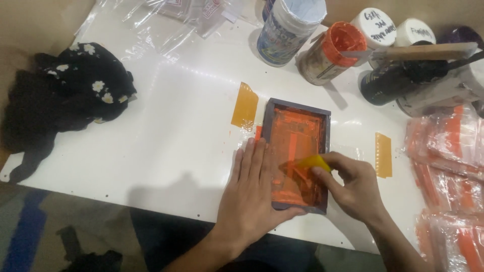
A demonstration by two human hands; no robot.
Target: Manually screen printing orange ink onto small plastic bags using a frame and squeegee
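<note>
White table top (pixel 166 146), glossy. Lying directly on it: 1 small dark-framed printing screen (pixel 297 153) smeared with orange ink, near the front edge; 2 strips of amber tape (pixel 244 105), 1 on either side of the screen; 1 black cloth with white flowers (pixel 75 93) at the left edge; clear plastic bags (pixel 166 25) at the back; several ink jars (pixel 333 50) at the back right; stacked bags with orange prints (pixel 448 151) along the right edge.

A black cloth with small white flowers (pixel 75 90) lies at the left edge of the white table (pixel 166 136). Clear plastic bags (pixel 166 20) lie at the top. Several jars stand at the upper right, one with an orange lid (pixel 335 50), two with white lids (pixel 375 25). Packets with orange prints (pixel 448 146) are piled at the right. Two strips of amber tape (pixel 245 105) stick on the table
</note>
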